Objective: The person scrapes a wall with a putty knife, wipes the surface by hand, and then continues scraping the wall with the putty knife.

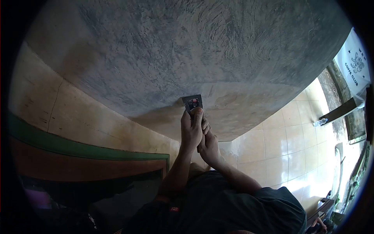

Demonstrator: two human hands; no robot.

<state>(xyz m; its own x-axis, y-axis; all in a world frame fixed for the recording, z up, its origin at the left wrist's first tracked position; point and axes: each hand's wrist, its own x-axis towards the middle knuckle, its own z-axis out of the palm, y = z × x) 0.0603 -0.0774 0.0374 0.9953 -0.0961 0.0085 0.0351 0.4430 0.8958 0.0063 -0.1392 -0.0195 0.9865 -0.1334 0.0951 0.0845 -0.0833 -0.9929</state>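
A flat scraper (pixel 192 100) rests with its wide blade against the grey, streaked wall surface (pixel 187 50). My left hand (pixel 191 126) is wrapped round it close behind the blade, with the thumb on top. Lower on the handle, my right hand (pixel 208 142) grips it too, and the two hands touch. Above the blade the surface is dark grey with swirled marks; around and to the right of it lies a lighter brownish patch (pixel 241 102).
A tiled floor (pixel 276 140) spreads out at the right, with a plastic bottle (pixel 320 122) near its far edge. A printed banner (pixel 354 64) hangs at the upper right. A green-edged frame (pixel 93 147) crosses the lower left. Part of a person (pixel 320 225) shows at the bottom right.
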